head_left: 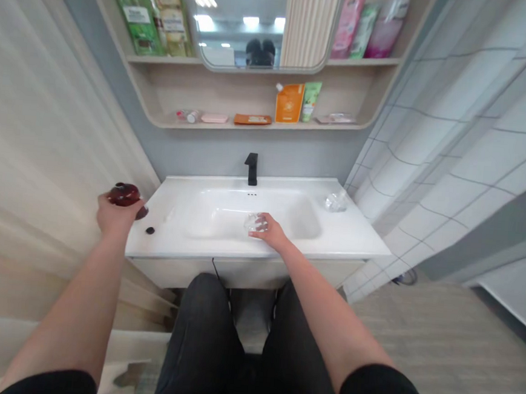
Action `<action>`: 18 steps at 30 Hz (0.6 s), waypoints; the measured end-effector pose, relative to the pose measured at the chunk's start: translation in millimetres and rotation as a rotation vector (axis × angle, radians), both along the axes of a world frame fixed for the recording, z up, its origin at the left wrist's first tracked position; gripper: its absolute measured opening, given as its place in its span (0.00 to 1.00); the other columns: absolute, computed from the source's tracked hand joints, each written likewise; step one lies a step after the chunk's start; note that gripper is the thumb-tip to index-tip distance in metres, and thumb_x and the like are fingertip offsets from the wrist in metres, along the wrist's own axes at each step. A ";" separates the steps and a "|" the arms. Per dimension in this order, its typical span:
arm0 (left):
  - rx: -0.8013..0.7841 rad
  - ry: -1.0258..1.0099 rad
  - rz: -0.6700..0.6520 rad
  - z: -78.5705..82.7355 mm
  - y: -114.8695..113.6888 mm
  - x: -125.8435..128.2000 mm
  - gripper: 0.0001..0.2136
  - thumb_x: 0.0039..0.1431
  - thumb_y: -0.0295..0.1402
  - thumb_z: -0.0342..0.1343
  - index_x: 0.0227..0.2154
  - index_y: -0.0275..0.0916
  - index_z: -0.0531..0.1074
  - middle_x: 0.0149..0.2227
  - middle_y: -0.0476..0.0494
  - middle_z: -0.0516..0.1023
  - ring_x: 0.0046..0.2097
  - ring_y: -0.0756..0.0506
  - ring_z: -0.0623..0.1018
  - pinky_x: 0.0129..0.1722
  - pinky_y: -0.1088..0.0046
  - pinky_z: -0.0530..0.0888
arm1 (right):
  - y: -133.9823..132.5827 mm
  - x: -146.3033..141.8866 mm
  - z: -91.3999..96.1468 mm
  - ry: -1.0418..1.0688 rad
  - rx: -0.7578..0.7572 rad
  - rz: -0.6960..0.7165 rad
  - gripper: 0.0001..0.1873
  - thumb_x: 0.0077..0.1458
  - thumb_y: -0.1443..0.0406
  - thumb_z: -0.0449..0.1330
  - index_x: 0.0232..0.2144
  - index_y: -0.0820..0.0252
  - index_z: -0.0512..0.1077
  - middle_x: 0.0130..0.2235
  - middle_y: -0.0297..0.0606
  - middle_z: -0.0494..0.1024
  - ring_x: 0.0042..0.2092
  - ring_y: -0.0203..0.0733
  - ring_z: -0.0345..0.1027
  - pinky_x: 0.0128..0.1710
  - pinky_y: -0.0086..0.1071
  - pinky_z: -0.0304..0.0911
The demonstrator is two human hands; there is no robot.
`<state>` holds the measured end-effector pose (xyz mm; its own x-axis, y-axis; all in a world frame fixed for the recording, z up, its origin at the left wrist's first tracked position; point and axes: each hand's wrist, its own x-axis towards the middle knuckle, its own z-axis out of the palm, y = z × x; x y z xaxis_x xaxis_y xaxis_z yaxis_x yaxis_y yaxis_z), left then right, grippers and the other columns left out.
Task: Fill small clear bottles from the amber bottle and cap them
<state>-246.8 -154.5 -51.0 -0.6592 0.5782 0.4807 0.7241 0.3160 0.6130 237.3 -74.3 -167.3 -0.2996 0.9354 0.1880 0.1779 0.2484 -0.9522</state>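
My left hand (116, 213) is wrapped round a dark red bottle (125, 193), held tilted beyond the left end of the white washbasin counter (159, 246). A small black cap (150, 230) lies on the counter close to that hand. Over the front of the basin (228, 224), my right hand (269, 229) grips a small clear glass or plastic cup (253, 222); its exact shape is blurred. On the counter's right side sits a crumpled clear plastic item (336, 201).
A black faucet (252, 168) rises behind the basin. Above it, a shelf (196, 125) holds an orange pouch (289, 103), a green tube (310, 101) and small packets. Green bottles (142, 23) and pink bottles (348, 24) flank the mirror (239, 31). A curtain (44, 143) hangs at left.
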 end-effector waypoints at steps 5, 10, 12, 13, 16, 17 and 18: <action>0.132 -0.128 -0.137 12.8 6.3 38.5 0.39 0.57 0.51 0.72 0.62 0.37 0.63 0.59 0.37 0.78 0.58 0.35 0.80 0.60 0.49 0.76 | -0.6 0.7 3.9 -0.029 0.002 -0.022 0.40 0.41 0.54 0.80 0.54 0.50 0.70 0.51 0.38 0.80 0.45 0.46 0.80 0.51 0.44 0.76; 0.080 -0.080 -0.400 -9.5 21.6 115.7 0.35 0.54 0.44 0.74 0.62 0.40 0.69 0.58 0.37 0.81 0.57 0.38 0.82 0.61 0.58 0.78 | 2.6 -0.6 0.7 -0.052 0.007 -0.073 0.41 0.39 0.56 0.81 0.54 0.50 0.70 0.52 0.38 0.80 0.45 0.47 0.80 0.51 0.47 0.77; 0.036 -0.079 -0.514 -26.1 27.4 147.4 0.36 0.53 0.43 0.75 0.62 0.41 0.69 0.57 0.38 0.83 0.57 0.38 0.83 0.60 0.60 0.78 | 3.7 -1.8 -1.3 -0.056 0.006 -0.093 0.41 0.39 0.55 0.81 0.53 0.51 0.70 0.51 0.38 0.80 0.43 0.46 0.80 0.49 0.46 0.77; 0.007 -0.083 -0.567 -34.5 30.0 161.9 0.36 0.53 0.44 0.75 0.62 0.42 0.70 0.56 0.38 0.84 0.56 0.38 0.84 0.59 0.60 0.79 | 4.0 -2.4 -1.8 -0.065 0.005 -0.099 0.41 0.39 0.54 0.81 0.53 0.52 0.70 0.50 0.37 0.80 0.42 0.46 0.80 0.48 0.45 0.76; -0.090 -0.071 -0.695 -55.8 37.7 198.4 0.36 0.52 0.43 0.75 0.62 0.44 0.70 0.54 0.39 0.85 0.54 0.36 0.85 0.56 0.59 0.81 | 3.6 -3.1 -1.4 -0.105 0.014 -0.099 0.41 0.39 0.52 0.81 0.52 0.52 0.71 0.49 0.37 0.80 0.39 0.43 0.78 0.46 0.43 0.75; -0.110 -0.051 -0.727 -61.3 40.3 207.8 0.36 0.52 0.43 0.76 0.63 0.45 0.70 0.54 0.39 0.85 0.54 0.35 0.85 0.56 0.59 0.81 | 3.2 -3.0 -0.8 -0.121 0.020 -0.097 0.40 0.39 0.52 0.81 0.52 0.52 0.71 0.49 0.36 0.81 0.38 0.42 0.77 0.46 0.42 0.75; -0.120 -0.024 -0.751 -66.1 43.1 215.6 0.36 0.52 0.42 0.76 0.63 0.45 0.70 0.56 0.39 0.85 0.55 0.35 0.85 0.57 0.58 0.80 | 2.8 -2.7 -0.1 -0.133 0.025 -0.096 0.40 0.40 0.51 0.81 0.52 0.52 0.71 0.49 0.37 0.81 0.37 0.41 0.77 0.46 0.41 0.74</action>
<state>-31.2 -111.4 -117.0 -0.0776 0.9230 0.3769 0.7582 -0.1909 0.6235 234.5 -71.4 -167.4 -0.2331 0.9564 0.1760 0.3264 0.2474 -0.9123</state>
